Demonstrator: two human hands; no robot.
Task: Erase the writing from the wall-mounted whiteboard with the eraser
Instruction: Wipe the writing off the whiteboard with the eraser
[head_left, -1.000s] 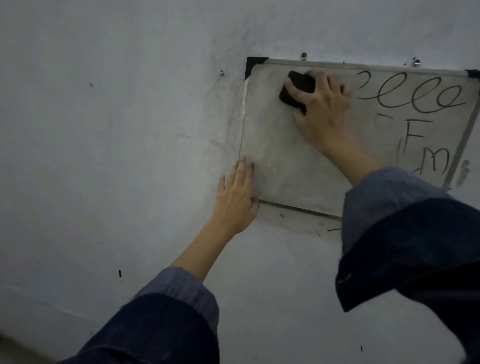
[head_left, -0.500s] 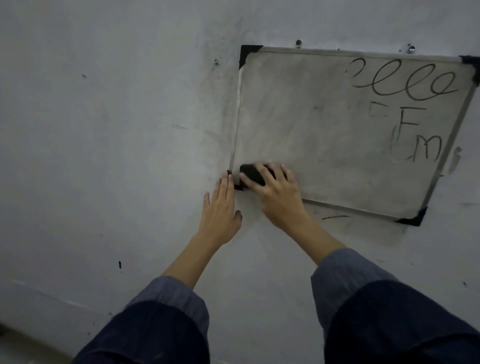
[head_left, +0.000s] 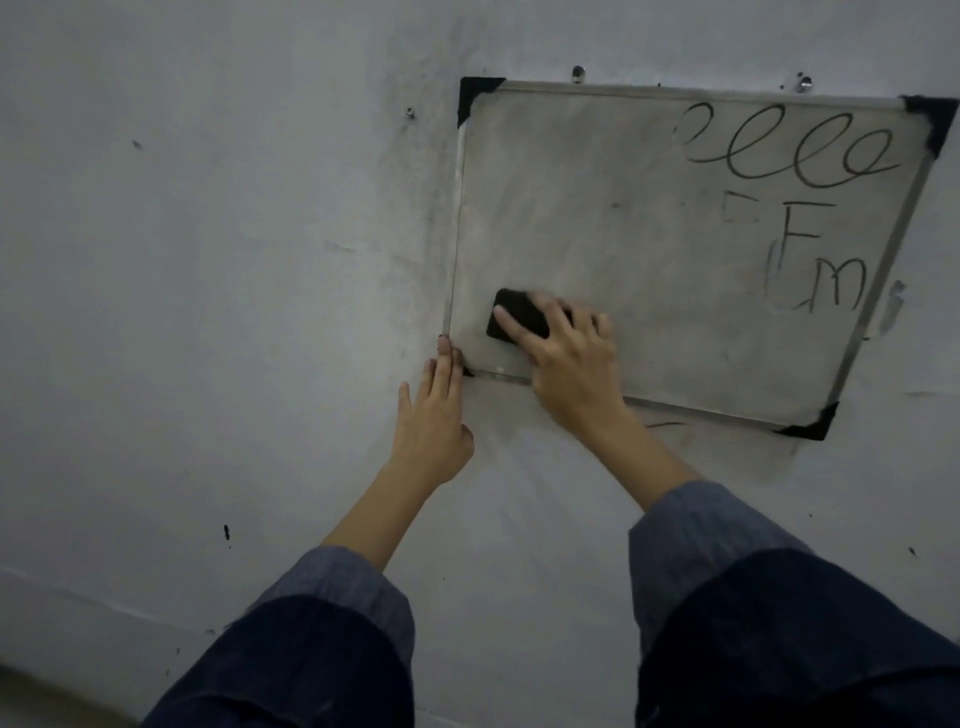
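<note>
1. Spreading flat against the wall (head_left: 208, 312), the left hand (head_left: 434, 423) lies just outside the lower left corner of the whiteboard (head_left: 597, 218); its fingers are straight and close together and hold nothing; the longest fingertips (head_left: 444, 347) touch the board's left edge just above that corner; its sleeve (head_left: 332, 587) is rolled back, a paler cuff over dark cloth.
2. Sitting on the board's surface near the lower left corner, the eraser (head_left: 511, 312) is a small black block, close to the left edge and a little above the bottom edge; its left end shows, its right end is covered by fingers.
3. Pressing on that eraser from the right, the right hand (head_left: 571, 358) has its fingers laid over the block's top and its thumb (head_left: 511, 327) along the lower side, so that it grips the block against the board; the wrist crosses the bottom edge of the frame and the forearm runs down to a rolled sleeve (head_left: 691, 535).
4. Covering the left and middle of the board, a grey smeared film carries no clear letters.
5. Standing toward the right edge, the writing (head_left: 795, 156) is dark and legible: a looped line under the top edge, then an F and an m lower down beside the right edge, with fainter smudged strokes to their left.
6. Capping the board's top left, top right and lower right corners, black corner pieces (head_left: 930, 119) close the thin metal frame; small screws (head_left: 577, 73) sit in the wall just above the top edge.
</note>
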